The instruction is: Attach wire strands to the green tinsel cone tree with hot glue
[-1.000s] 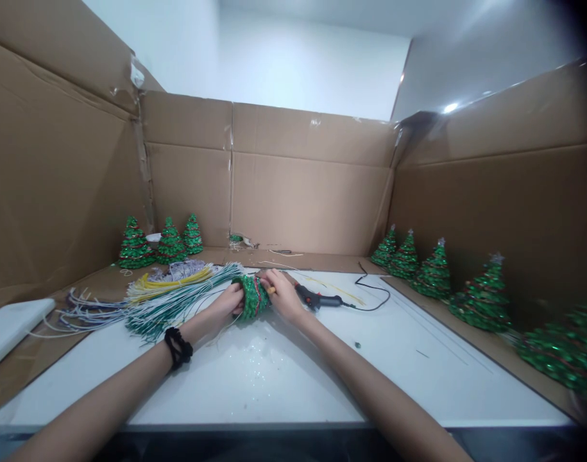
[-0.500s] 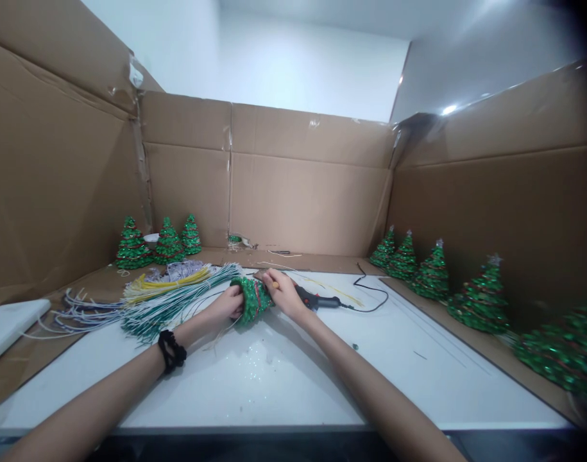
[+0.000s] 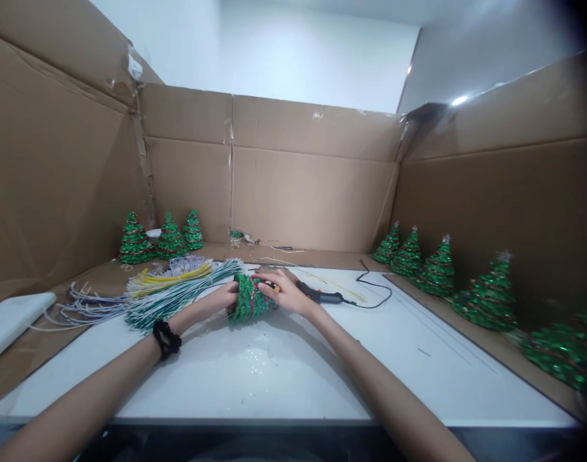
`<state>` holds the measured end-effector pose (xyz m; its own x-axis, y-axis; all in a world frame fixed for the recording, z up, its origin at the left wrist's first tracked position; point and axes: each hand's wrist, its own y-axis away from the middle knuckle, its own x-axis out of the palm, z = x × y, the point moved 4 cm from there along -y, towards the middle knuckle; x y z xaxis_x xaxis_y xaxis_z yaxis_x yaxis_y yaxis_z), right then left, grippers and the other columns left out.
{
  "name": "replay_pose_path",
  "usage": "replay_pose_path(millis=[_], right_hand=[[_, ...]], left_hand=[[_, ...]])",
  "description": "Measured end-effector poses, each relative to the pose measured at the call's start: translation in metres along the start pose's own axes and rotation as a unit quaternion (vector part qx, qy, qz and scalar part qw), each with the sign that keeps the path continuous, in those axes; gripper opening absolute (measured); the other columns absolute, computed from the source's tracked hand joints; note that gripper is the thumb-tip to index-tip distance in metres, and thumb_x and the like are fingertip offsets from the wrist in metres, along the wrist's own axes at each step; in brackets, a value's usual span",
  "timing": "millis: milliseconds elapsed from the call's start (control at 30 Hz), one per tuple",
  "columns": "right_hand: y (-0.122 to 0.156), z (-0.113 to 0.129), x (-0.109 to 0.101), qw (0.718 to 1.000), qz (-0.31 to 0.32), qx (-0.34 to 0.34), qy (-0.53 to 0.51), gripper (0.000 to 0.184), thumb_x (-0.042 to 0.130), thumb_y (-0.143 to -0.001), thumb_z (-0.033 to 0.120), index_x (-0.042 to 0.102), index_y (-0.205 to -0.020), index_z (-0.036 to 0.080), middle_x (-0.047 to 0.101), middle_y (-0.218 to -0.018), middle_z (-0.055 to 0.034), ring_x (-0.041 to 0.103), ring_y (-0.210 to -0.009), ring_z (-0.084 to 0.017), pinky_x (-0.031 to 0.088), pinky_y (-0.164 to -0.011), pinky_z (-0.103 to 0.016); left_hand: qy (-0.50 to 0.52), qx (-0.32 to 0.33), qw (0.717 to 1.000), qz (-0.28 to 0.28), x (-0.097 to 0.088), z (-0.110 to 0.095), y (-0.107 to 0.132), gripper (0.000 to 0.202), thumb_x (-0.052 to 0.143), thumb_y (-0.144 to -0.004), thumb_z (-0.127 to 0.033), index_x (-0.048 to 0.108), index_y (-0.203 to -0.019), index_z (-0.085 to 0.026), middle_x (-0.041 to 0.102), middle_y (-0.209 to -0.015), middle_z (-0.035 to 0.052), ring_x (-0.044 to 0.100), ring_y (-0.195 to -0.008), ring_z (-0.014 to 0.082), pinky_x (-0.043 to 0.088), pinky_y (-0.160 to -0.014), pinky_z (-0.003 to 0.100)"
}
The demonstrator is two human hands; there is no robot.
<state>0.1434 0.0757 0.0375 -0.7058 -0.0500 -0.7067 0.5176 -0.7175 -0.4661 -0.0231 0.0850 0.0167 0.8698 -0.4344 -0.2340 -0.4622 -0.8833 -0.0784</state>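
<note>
A small green tinsel Christmas tree (image 3: 249, 303) with red trim lies on its side above the white table. My left hand (image 3: 228, 296) grips it at its wide base, the fingers partly hidden inside. Over its upper end rests my right hand (image 3: 289, 292), fingers touching the tinsel. A short yellow-brown stick (image 3: 276, 290), its kind unclear, is held in that hand. Just behind my right hand lies a black corded tool (image 3: 329, 298), its front end partly hidden.
Bundles of green-white wires (image 3: 178, 296) and yellow wires (image 3: 172, 276) lie at left, near a white board (image 3: 17, 321). Finished-looking trees (image 3: 488, 292) line the right side, and three trees (image 3: 135, 240) stand back left. Cardboard walls (image 3: 312, 192) surround the table (image 3: 293, 398).
The tree has turned in my hands, its base facing more to the left. My right hand's fingers have stretched further over it. The view has shifted slightly.
</note>
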Motion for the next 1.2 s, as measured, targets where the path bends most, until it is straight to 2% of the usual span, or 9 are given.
replay_pose_path(millis=[167,300,400,500,633,867,1067,1200], right_hand=[[0.001,-0.001,0.000,1.000,0.011,0.003,-0.009,0.043,0.043,-0.090,0.051,0.055,-0.125,0.029,0.060,-0.111,-0.0061,0.046,-0.105,-0.021,0.038,-0.095,-0.041],[0.001,-0.001,0.001,1.000,0.003,-0.006,-0.009,0.041,0.044,-0.090,0.049,0.056,-0.124,0.029,0.060,-0.114,-0.0057,0.044,-0.107,-0.022,0.037,-0.095,-0.042],[0.000,-0.001,0.002,1.000,-0.004,-0.009,0.000,0.041,0.044,-0.090,0.048,0.056,-0.123,0.026,0.061,-0.115,-0.0061,0.045,-0.106,-0.022,0.038,-0.095,-0.042],[0.000,0.001,0.003,1.000,-0.017,-0.017,0.005,0.041,0.044,-0.090,0.048,0.058,-0.121,0.026,0.062,-0.113,-0.0065,0.046,-0.104,-0.022,0.039,-0.094,-0.041],[0.001,0.005,0.003,0.999,-0.029,-0.023,0.006,0.039,0.044,-0.090,0.048,0.060,-0.118,0.026,0.062,-0.111,-0.0067,0.048,-0.103,-0.022,0.040,-0.093,-0.041],[0.001,0.008,0.004,0.999,-0.040,-0.010,-0.010,0.041,0.049,-0.087,0.050,0.062,-0.116,0.025,0.062,-0.108,-0.0072,0.049,-0.102,-0.022,0.039,-0.093,-0.040],[-0.002,0.006,0.006,0.999,-0.033,-0.016,-0.002,0.043,0.049,-0.086,0.052,0.062,-0.117,0.025,0.065,-0.106,-0.0070,0.049,-0.100,-0.023,0.039,-0.091,-0.040],[-0.003,0.002,0.009,0.999,-0.040,-0.015,-0.006,0.042,0.050,-0.086,0.051,0.062,-0.116,0.025,0.066,-0.104,-0.0068,0.048,-0.101,-0.024,0.039,-0.091,-0.041]], left_hand=[[-0.018,-0.009,1.000,-0.002,-0.001,0.001,0.000,0.014,0.057,-0.065,-0.019,0.061,-0.077,-0.017,0.046,-0.055,-0.0040,0.037,-0.046,0.0108,0.028,-0.044,0.023],[-0.010,0.001,1.000,0.001,-0.001,0.005,-0.003,0.018,0.060,-0.068,-0.022,0.064,-0.085,-0.017,0.056,-0.062,-0.0015,0.042,-0.051,0.0121,0.031,-0.046,0.023],[0.003,0.035,0.999,0.010,0.000,0.006,-0.004,0.023,0.063,-0.069,-0.022,0.066,-0.092,-0.018,0.065,-0.080,0.0024,0.054,-0.070,0.0166,0.042,-0.060,0.024],[0.017,0.050,0.998,0.019,0.002,0.007,-0.004,0.029,0.063,-0.071,-0.024,0.065,-0.100,-0.019,0.067,-0.096,0.0050,0.057,-0.088,0.0203,0.046,-0.076,0.028],[0.031,0.053,0.998,0.022,0.003,0.007,-0.002,0.034,0.065,-0.072,-0.027,0.064,-0.105,-0.018,0.067,-0.101,0.0072,0.057,-0.096,0.0227,0.046,-0.081,0.031],[0.077,0.050,0.996,0.017,0.009,0.012,0.002,0.039,0.068,-0.071,-0.031,0.063,-0.106,-0.015,0.068,-0.094,0.0076,0.059,-0.086,0.0213,0.047,-0.077,0.031],[0.072,0.071,0.995,-0.003,0.004,0.023,-0.005,0.038,0.068,-0.068,-0.029,0.064,-0.102,-0.014,0.069,-0.088,0.0065,0.059,-0.082,0.0216,0.048,-0.076,0.032],[0.076,0.065,0.995,-0.014,0.003,0.023,-0.005,0.036,0.067,-0.068,-0.031,0.064,-0.099,-0.014,0.068,-0.089,0.0061,0.059,-0.081,0.0209,0.048,-0.074,0.031]])
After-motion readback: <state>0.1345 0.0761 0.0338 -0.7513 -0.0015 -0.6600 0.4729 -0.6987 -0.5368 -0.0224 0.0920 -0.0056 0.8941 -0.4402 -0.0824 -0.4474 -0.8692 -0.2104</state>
